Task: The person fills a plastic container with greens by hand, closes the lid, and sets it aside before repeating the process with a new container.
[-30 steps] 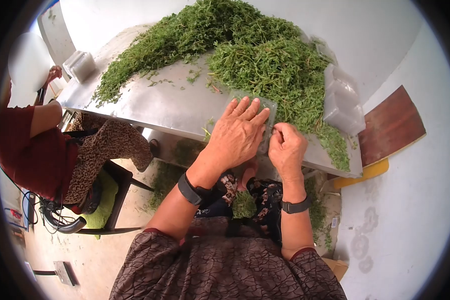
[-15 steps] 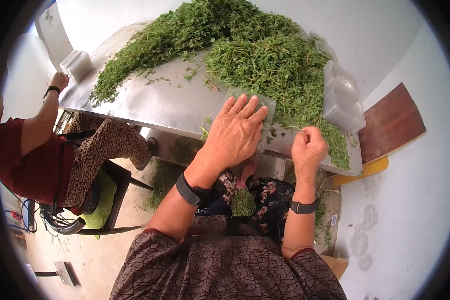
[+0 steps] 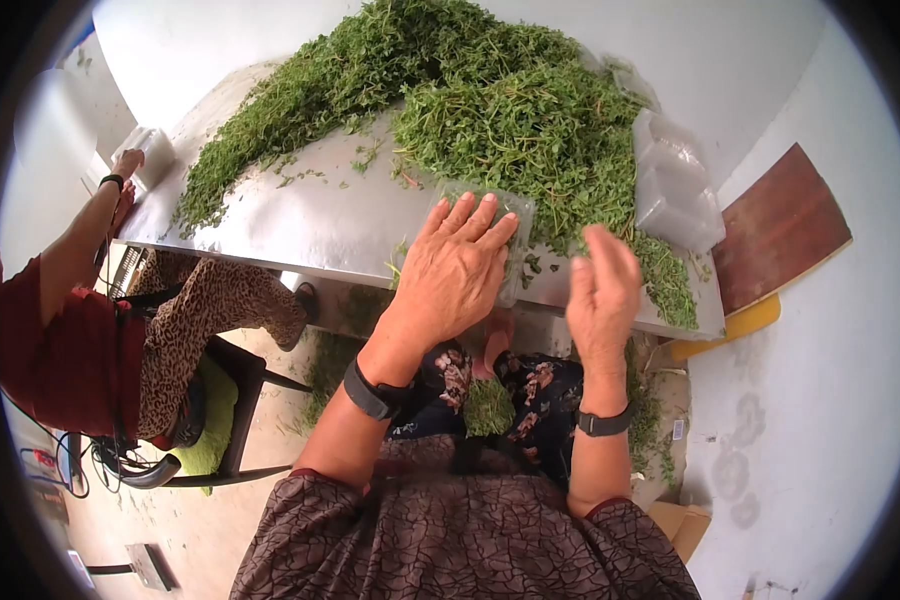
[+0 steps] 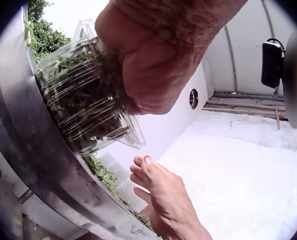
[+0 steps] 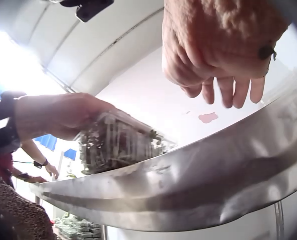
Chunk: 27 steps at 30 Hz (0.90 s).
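My left hand (image 3: 452,265) lies with straight fingers over a clear plastic box (image 4: 78,95) near the metal table's front edge. Leafy green stems fill the box, as its ribbed side shows in the left wrist view; the palm hides much of its top. To the right, my right hand (image 3: 605,295) is raised with its fingers extended and holds nothing. In the right wrist view its fingers (image 5: 227,92) hang down above the table edge, apart from the box. A large heap of cut greens (image 3: 530,130) lies just beyond both hands.
Stacked clear boxes (image 3: 675,190) stand at the table's right end, beside a reddish-brown board (image 3: 785,230). Another person in a dark red top (image 3: 70,340) sits at the left and reaches to more stacked boxes (image 3: 150,155). Scattered leaves lie on the metal table (image 3: 300,220).
My right hand has moved right, away from the box, and its curled fingers have straightened. My left hand stays on the box. The other person's arm has reached to the stacked boxes.
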Motion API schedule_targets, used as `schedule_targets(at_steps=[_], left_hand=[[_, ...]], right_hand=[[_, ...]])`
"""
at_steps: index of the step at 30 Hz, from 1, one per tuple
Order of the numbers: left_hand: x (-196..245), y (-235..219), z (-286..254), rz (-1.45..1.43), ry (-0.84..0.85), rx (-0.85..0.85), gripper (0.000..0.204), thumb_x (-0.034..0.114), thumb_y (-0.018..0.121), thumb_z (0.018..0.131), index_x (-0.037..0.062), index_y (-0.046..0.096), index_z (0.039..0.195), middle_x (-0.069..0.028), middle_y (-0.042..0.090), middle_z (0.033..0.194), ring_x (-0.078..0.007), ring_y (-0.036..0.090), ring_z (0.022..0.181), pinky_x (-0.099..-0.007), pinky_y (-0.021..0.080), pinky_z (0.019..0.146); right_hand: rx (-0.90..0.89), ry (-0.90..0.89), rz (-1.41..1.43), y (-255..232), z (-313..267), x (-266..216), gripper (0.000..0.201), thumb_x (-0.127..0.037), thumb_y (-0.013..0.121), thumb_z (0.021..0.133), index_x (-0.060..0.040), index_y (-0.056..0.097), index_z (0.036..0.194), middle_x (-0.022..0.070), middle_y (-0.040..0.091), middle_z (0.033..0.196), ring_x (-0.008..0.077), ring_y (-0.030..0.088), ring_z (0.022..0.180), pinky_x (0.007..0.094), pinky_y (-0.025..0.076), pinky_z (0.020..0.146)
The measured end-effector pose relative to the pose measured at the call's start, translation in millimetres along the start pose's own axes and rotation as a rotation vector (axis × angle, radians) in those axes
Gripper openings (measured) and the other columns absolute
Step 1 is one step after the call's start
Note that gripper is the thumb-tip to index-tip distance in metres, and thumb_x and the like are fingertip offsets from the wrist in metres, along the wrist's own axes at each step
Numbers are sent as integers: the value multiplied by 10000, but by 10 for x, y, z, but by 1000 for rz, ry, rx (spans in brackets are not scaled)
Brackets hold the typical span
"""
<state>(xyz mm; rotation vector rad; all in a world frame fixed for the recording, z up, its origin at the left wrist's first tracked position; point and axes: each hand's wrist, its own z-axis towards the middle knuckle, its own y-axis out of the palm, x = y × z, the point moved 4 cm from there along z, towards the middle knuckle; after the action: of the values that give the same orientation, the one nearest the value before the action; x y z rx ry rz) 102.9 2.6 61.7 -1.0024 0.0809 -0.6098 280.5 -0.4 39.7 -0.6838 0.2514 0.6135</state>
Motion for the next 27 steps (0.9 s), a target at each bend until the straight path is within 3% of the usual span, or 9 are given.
schedule_targets(at_steps=[1, 3, 6, 13, 15, 17, 20, 22, 27], left_hand=[[-5, 4, -4, 7, -3, 0, 354, 152, 451, 905, 74, 552, 1236, -186, 487, 1328, -360, 418, 1264, -454, 281, 1082], [-7, -2, -5, 8, -3, -2, 356, 154, 454, 904, 75, 552, 1237, -184, 487, 1330, -359, 418, 1265, -452, 280, 1083], [-6, -16, -8, 9, -6, -4, 360, 158, 459, 903, 77, 551, 1241, -179, 485, 1333, -355, 416, 1267, -450, 276, 1085], [-19, 9, -3, 22, 10, -7, 363, 162, 455, 911, 80, 543, 1253, -172, 488, 1332, -357, 422, 1261, -449, 269, 1088], [-20, -8, 10, 2, 4, -22, 372, 168, 455, 915, 76, 530, 1267, -175, 466, 1352, -357, 400, 1278, -449, 252, 1098], [-26, -39, -3, -16, -3, -45, 381, 174, 455, 920, 73, 516, 1282, -177, 444, 1372, -358, 377, 1295, -449, 235, 1107], [-87, -155, -22, -161, -3, -39, 419, 227, 432, 941, 66, 469, 1327, -175, 374, 1426, -342, 306, 1345, -436, 180, 1132], [-178, -339, -58, -178, -42, 142, 467, 301, 353, 976, 71, 403, 1380, -166, 308, 1467, -313, 233, 1385, -420, 134, 1143], [-435, -419, -273, -393, -168, 213, 548, 399, 216, 997, 75, 320, 1427, -156, 271, 1488, -304, 192, 1399, -403, 135, 1140]], right_hand=[[4, -2, 2, 28, -30, -30, 287, -188, 555, 890, -44, 616, 1131, 141, 606, 1176, 271, 526, 1118, 422, 372, 991], [-218, -217, 40, 182, -98, -142, 259, -171, 571, 867, -46, 635, 1084, 100, 615, 1169, 258, 503, 1149, 445, 313, 1034], [-387, -215, -6, 275, -159, -226, 234, -156, 586, 838, -37, 645, 1030, 79, 616, 1168, 271, 494, 1156, 471, 278, 1051], [-127, -88, -191, 142, -38, -23, 286, -116, 560, 852, 0, 604, 1109, 120, 565, 1235, 303, 489, 1156, 477, 289, 1051], [-148, -110, -162, 119, -42, -105, 341, -129, 542, 878, 5, 560, 1192, 153, 539, 1267, 322, 486, 1163, 468, 312, 1041], [-182, 3, 266, 155, -71, -208, 360, -152, 512, 909, 17, 530, 1226, 179, 520, 1285, 342, 484, 1169, 459, 326, 1032], [-177, -83, 231, 113, -58, -339, 408, -216, 463, 944, 24, 491, 1272, 192, 486, 1321, 355, 469, 1192, 451, 318, 1040], [-177, -128, 200, 86, -63, -402, 424, -236, 449, 950, 22, 479, 1286, 190, 475, 1335, 356, 463, 1202, 448, 312, 1045], [-258, -110, 257, 154, -149, -409, 458, -256, 426, 960, 23, 440, 1323, 185, 429, 1381, 357, 420, 1251, 442, 292, 1061]])
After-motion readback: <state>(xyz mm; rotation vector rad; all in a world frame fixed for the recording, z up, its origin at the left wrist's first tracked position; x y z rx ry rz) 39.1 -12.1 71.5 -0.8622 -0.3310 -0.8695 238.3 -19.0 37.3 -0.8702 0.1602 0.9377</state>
